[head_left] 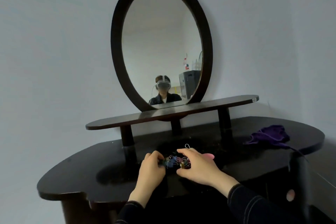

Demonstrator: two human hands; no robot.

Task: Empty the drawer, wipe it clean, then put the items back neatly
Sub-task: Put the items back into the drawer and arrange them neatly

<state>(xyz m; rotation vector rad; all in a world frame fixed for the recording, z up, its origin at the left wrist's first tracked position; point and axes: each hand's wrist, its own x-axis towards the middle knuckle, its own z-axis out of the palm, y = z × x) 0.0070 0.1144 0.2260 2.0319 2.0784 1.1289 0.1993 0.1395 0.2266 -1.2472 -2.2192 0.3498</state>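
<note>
I see a plain, matte, pale grey wall (54, 60) behind a dark table (81, 174) with a glossy top and rounded, lobed edges. An oval mirror (161, 42) in a wide dark frame stands on it, behind a long, round-ended shelf (112, 122) raised on three stubby round legs. A crumpled purple knit cloth (269, 135) lies at the far right of the top. The clips (172, 160), small and multi-coloured with thin wire handles, sit heaped mid-table before the shelf. My view has the left hand (150, 171) curled against the heap's left side, gripping it. The right hand (198, 165) arches over the heap, fingers spread, thumb tucked beneath. A smooth pink thing (209, 155) shows just behind it.
</note>
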